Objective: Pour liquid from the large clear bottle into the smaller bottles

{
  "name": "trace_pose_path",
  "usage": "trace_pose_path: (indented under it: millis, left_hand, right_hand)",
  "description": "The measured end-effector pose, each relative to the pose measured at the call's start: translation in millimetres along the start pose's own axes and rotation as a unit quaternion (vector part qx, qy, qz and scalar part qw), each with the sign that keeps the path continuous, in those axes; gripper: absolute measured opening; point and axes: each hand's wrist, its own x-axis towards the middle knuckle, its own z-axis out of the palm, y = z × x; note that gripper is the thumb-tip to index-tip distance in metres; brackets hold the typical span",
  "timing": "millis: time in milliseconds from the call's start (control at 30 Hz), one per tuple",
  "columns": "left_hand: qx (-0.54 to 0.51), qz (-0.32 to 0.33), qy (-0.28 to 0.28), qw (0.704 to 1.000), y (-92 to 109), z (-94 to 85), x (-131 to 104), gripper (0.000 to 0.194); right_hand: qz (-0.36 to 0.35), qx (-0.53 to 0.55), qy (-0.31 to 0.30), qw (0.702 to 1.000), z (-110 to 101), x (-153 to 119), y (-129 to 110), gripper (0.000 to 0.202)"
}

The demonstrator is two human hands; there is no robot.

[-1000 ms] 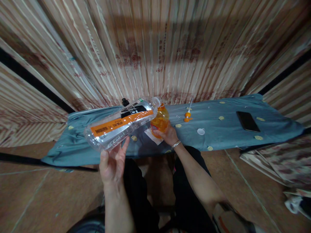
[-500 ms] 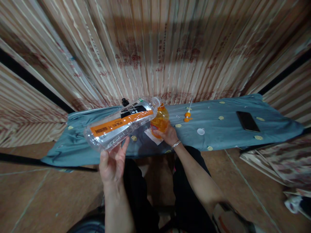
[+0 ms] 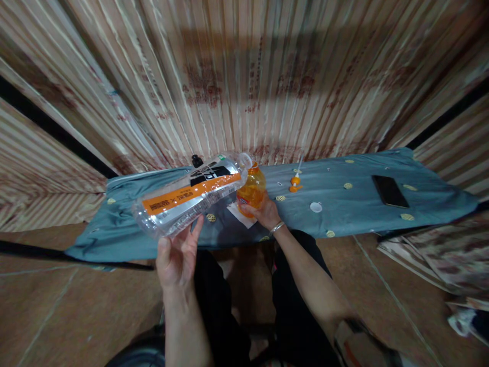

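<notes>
A clear plastic bottle [image 3: 191, 192] with an orange, silver and black label lies tilted across my left hand [image 3: 179, 257], its base at the lower left. My left hand supports it from below, part of the fingers hidden behind it. The bottle's open mouth meets the neck of an orange bottle [image 3: 254, 186] at its upper left. Around the orange bottle's lower part my right hand [image 3: 263, 210] is wrapped, with a bracelet at the wrist. Beneath it a white tissue [image 3: 241, 216] lies on the cloth. Whether liquid flows between the mouths I cannot tell.
An orange pump head [image 3: 295, 182] with a clear tube lies right of the bottles. Beyond it are a white disc [image 3: 316, 207] and a dark phone [image 3: 389, 191]. A black cap or pump [image 3: 196, 161] shows behind the clear bottle. Blue-green patterned cloth [image 3: 362, 204] covers the narrow table; striped curtains hang behind.
</notes>
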Motion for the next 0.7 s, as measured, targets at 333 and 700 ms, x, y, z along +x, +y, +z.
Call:
trace_pose_path:
  millis: [333, 700]
  left_hand:
    - [0.001, -0.001, -0.002, 1.000, -0.1, -1.0, 0.4, 0.061]
    - [-0.003, 0.002, -0.002, 1.000, 0.5, -0.1, -0.8, 0.061]
  right_hand:
    - [0.000, 0.016, -0.005, 1.000, -3.3, -0.8, -2.9, 0.063]
    - [-0.007, 0.018, -0.003, 1.000, -1.9, -0.6, -1.9, 0.065]
